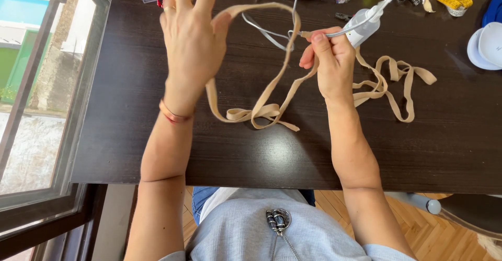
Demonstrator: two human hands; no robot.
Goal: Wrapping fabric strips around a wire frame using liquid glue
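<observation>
The left hand (191, 36), fingers spread wide, is lifting the beige strap (261, 109) into a loop above the dark counter (130, 109), while the right hand (329, 57) is pinching the strap's end, keeping it taut.

Single head-worn view; straight down, close over dark table (130, 135)
</observation>
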